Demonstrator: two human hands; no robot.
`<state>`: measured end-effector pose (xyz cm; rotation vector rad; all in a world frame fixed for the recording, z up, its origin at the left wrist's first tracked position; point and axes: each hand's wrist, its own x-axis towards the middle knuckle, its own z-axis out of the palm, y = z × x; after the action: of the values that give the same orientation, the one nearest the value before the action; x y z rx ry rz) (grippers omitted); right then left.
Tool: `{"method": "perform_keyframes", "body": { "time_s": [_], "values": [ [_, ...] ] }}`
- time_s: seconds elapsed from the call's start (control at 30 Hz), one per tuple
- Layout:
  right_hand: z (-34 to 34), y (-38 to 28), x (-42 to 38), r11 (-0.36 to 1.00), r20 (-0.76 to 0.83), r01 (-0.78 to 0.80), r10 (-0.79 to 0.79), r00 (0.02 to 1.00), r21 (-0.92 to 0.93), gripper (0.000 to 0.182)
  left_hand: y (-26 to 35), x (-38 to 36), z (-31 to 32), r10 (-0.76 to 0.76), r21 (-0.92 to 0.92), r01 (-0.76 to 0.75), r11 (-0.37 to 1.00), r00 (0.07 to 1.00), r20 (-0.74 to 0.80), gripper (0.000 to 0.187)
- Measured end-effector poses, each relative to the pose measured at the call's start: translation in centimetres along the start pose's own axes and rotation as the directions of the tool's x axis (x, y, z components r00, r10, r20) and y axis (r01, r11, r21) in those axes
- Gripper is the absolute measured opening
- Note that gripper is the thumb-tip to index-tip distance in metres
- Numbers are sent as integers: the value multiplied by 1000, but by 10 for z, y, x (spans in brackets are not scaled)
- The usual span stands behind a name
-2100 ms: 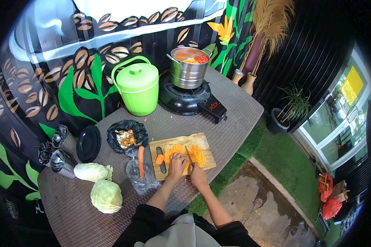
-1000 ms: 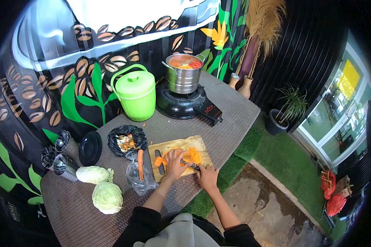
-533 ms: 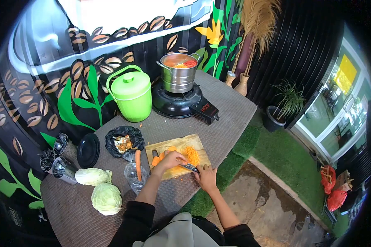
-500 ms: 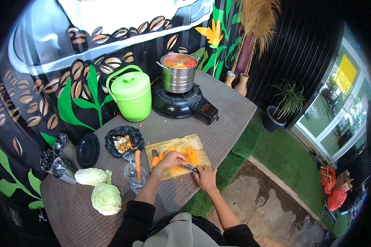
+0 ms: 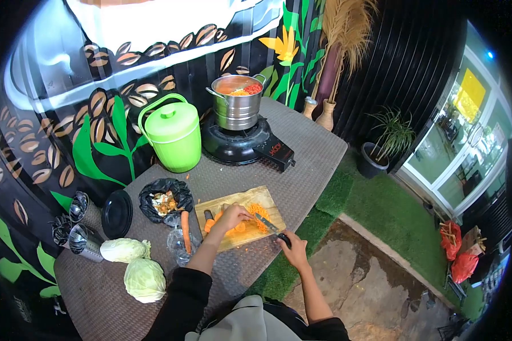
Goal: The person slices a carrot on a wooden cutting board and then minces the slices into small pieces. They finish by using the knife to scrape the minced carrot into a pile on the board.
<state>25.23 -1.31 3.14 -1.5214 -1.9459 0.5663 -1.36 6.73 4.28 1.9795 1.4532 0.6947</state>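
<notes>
My right hand [image 5: 293, 249] is wrapped round the black handle of a knife [image 5: 267, 223], whose blade points up and left over the wooden cutting board [image 5: 224, 245]. Over the middle of the board is my left hand [image 5: 234, 217], fingers pressed together near the blade tip; what they hold, if anything, is too small to tell. Diced carrot [image 5: 258, 212] lies in a heap on the board's right part. Larger carrot pieces [image 5: 210, 221] are beside and below my left hand. A whole carrot [image 5: 185, 232] rests on a clear plastic bag [image 5: 179, 249] left of the board.
A black bag [image 5: 179, 190] of peelings stands behind the whole carrot. Two cabbages [image 5: 145, 280] [image 5: 125, 250], metal cups [image 5: 85, 241] and black plates [image 5: 117, 213] are at left. Behind are a green bucket [image 5: 172, 136] and a pot [image 5: 236, 108] on a stove [image 5: 233, 145].
My right hand has moved right and down with the knife, drawing the blade away from my left hand. The whole view has shifted slightly.
</notes>
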Motion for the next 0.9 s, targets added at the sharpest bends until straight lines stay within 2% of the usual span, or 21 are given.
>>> {"method": "perform_keyframes", "body": {
  "time_s": [0.07, 0.13, 0.2, 0.27, 0.37, 0.5, 0.6, 0.67, 0.8, 0.83, 0.87, 0.9],
  "values": [
    [3, 5, 0, 1000, -46, 2, -1, 999, 16, 38, -10, -1, 10, 123, 224, -110, 968, 991, -43, 12],
    [0, -1, 1, 995, 0, -28, 28, 1000, 92, 35, -21, -1, 14, 134, 223, -125, 967, 991, -26, 13],
    [2, -3, 1, 994, -19, -23, 25, 1000, 106, 34, -34, 3, 19, 146, 221, -140, 965, 989, -12, 14],
    [9, -3, 1, 993, -32, -11, 15, 999, 119, 33, -50, 7, 25, 280, 184, -262, 947, 957, -79, 16],
    [15, 0, 0, 994, -60, 38, -32, 998, 98, 32, -50, 10, 26, 269, 87, -265, 960, 962, -40, 17],
    [13, -6, 0, 990, -28, 10, -7, 1000, 138, 33, -48, 15, 22, 308, 73, -306, 949, 951, -18, 17],
    [12, -10, 0, 988, -4, -27, 28, 1000, 151, 34, -43, 14, 18, 311, 137, -313, 940, 950, 41, 16],
    [14, -12, 0, 987, -9, -33, 34, 999, 155, 34, -41, 12, 17, 352, 224, -347, 911, 936, 18, 16],
    [26, -22, -3, 978, 35, -175, 172, 985, 117, 34, -45, 5, 28, 338, 146, -328, 933, 940, -53, 16],
    [31, -27, -4, 968, 64, -239, 234, 970, 74, 35, -45, 2, 35, 303, 161, -283, 946, 946, -118, 15],
    [38, -30, -5, 969, 67, -236, 232, 971, 75, 35, -46, 0, 40, 268, 172, -238, 956, 946, -182, 14],
    [46, -32, -6, 973, 58, -219, 215, 975, 70, 34, -37, -4, 41, 265, 173, -235, 957, 947, -182, 14]
  ]
}}
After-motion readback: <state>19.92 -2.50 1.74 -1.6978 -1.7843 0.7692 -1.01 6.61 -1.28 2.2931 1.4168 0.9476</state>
